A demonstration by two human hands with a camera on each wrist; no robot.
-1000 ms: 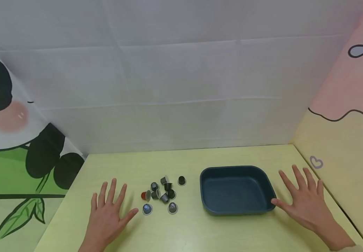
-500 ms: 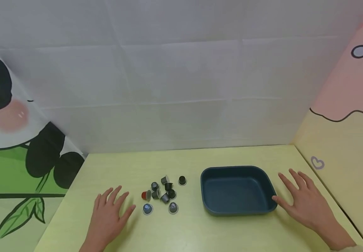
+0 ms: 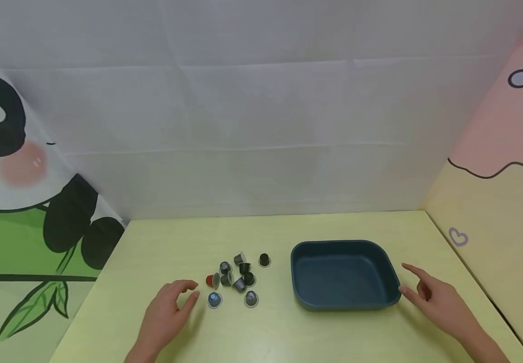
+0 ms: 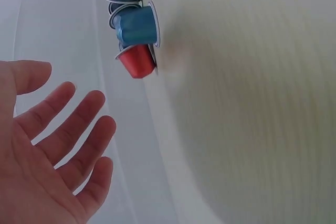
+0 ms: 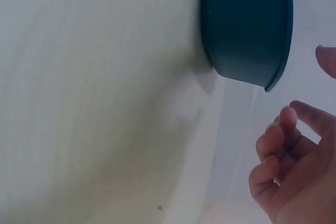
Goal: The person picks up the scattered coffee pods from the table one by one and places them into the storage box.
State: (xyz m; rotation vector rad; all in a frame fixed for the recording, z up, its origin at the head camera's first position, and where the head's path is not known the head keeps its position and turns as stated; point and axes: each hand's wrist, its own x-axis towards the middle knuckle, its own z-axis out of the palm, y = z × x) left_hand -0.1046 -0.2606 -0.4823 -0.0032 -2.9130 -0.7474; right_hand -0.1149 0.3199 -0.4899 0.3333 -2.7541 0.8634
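Head view: the left hand, thumb and forefinger curved with a gap between, holds nothing near the blue capsule and red capsule on the desk; the right hand, also holding nothing, is beside the tray, contact unclear. This looks like the reaching step. Left wrist view: parted, slightly bent fingers stand apart from both capsules; picking one calls for moving closer, then pinching. Right wrist view: forefinger extended, other fingers loosely curled, thumb apart
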